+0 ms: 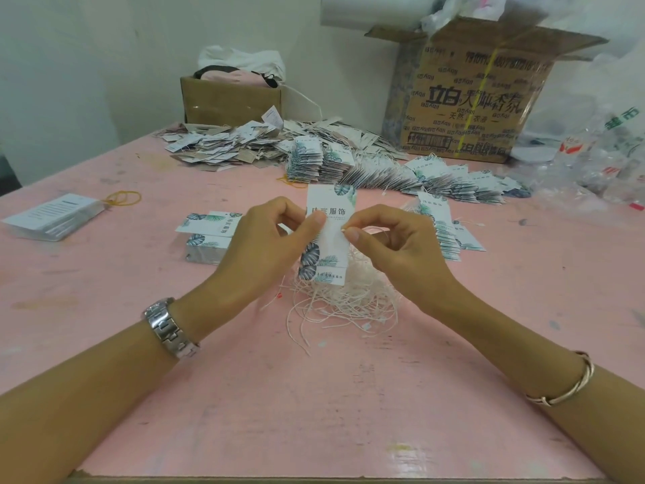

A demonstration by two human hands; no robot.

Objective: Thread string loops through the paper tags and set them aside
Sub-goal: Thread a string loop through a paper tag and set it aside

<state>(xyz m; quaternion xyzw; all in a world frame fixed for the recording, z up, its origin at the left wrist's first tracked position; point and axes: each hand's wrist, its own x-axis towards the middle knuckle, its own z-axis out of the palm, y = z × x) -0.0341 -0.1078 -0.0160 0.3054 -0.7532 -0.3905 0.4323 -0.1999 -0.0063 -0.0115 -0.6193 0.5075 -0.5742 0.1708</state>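
Together, left hand (268,235) and right hand (394,242) pinching paper tag (330,218)

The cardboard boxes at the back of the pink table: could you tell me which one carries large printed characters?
The big brown cardboard box at the back right, flaps open, with bold black characters. The small brown cardboard box left of it is plain.

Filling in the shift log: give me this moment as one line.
step: threading | left hand: holds leaf-print tag | right hand: pinches at tag edge | string pile: under hands | finished tags: behind
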